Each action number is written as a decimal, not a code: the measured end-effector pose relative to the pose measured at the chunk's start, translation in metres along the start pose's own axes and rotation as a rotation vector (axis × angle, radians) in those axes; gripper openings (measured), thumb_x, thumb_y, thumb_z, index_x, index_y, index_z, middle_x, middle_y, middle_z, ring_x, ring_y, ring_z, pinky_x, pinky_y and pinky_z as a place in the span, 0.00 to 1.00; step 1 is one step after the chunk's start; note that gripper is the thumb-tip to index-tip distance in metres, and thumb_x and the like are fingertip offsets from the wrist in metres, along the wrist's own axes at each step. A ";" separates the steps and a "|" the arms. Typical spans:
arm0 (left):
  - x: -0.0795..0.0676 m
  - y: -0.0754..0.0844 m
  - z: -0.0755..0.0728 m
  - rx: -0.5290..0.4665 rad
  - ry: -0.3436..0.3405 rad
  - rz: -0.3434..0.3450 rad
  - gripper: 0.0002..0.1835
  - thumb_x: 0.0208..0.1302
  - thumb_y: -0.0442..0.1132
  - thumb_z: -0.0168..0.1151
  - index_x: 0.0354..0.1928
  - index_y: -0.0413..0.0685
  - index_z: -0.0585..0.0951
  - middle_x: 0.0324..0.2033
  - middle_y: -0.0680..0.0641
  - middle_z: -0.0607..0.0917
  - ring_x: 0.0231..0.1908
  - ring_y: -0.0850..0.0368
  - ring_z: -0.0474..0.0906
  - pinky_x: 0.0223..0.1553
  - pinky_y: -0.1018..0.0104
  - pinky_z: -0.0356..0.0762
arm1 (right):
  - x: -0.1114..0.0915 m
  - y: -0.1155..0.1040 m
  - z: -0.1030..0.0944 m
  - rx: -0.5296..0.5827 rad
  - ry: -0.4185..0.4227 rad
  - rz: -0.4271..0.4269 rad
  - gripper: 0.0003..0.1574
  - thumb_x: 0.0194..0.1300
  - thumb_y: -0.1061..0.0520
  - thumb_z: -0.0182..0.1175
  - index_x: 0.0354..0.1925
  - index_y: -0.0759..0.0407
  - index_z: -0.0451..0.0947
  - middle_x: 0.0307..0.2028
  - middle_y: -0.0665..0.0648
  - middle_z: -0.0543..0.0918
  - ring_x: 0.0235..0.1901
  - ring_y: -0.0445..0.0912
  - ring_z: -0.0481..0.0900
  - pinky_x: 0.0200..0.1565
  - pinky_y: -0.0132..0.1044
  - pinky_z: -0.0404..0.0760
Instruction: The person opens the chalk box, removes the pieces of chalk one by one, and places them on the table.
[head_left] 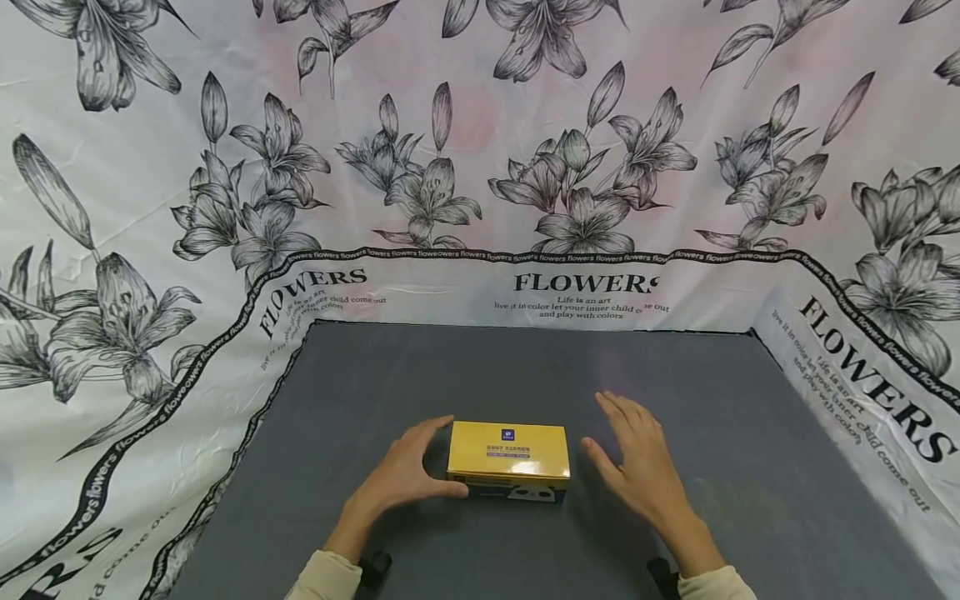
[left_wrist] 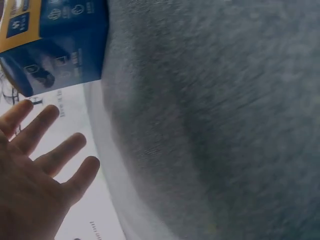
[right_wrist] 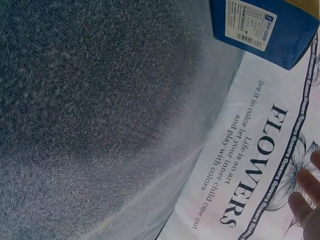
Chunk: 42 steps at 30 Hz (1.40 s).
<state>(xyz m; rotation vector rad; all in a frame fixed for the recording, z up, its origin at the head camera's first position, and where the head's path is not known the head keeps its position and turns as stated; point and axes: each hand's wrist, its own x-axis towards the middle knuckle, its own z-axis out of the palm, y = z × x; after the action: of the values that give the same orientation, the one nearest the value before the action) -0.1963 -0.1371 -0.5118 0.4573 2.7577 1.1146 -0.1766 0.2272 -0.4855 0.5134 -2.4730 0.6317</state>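
Observation:
A yellow and dark blue cardboard box (head_left: 508, 450) lies on the grey surface between the two hands. My left hand (head_left: 405, 467) is at the box's left end, thumb and fingers spread around that end. The thumb overlaps the front left corner; whether it touches cannot be told. In the left wrist view, the fingers (left_wrist: 55, 155) are straight and spread near the blue end of the box (left_wrist: 65, 60). To the right of the box, my right hand (head_left: 637, 458) is apart from it, fingers extended. The right wrist view shows a white label on the box (right_wrist: 295, 30).
Grey cloth (head_left: 480, 367) covers the work surface. White fabric with printed lilies and "FLOWERS" lettering (head_left: 585, 283) rises behind it and along both sides. Dark straps (head_left: 375, 571) sit at the wrists, by pale sleeves.

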 end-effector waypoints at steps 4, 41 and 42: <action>0.002 -0.004 0.003 -0.019 -0.020 0.010 0.59 0.44 0.61 0.82 0.79 0.62 0.62 0.76 0.46 0.65 0.74 0.35 0.61 0.65 0.24 0.57 | -0.001 0.000 0.002 0.011 0.003 -0.020 0.41 0.60 0.53 0.71 0.70 0.60 0.72 0.63 0.65 0.79 0.64 0.66 0.72 0.61 0.70 0.65; 0.010 -0.010 0.019 -0.071 -0.001 0.034 0.58 0.42 0.54 0.85 0.76 0.56 0.64 0.69 0.47 0.75 0.69 0.41 0.70 0.68 0.33 0.55 | 0.019 -0.029 0.026 -0.089 -0.254 -0.222 0.33 0.56 0.36 0.74 0.53 0.53 0.85 0.52 0.52 0.86 0.53 0.50 0.81 0.55 0.51 0.80; 0.010 -0.011 0.019 -0.068 -0.001 0.036 0.58 0.42 0.54 0.85 0.76 0.55 0.64 0.69 0.47 0.75 0.69 0.42 0.70 0.68 0.33 0.55 | 0.021 -0.030 0.025 -0.091 -0.261 -0.238 0.33 0.55 0.37 0.75 0.52 0.53 0.85 0.51 0.52 0.86 0.52 0.50 0.81 0.55 0.50 0.80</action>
<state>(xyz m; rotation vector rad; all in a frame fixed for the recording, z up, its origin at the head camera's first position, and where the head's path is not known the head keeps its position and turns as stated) -0.2037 -0.1288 -0.5327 0.5009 2.7109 1.2121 -0.1891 0.1848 -0.4829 0.8864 -2.6108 0.3744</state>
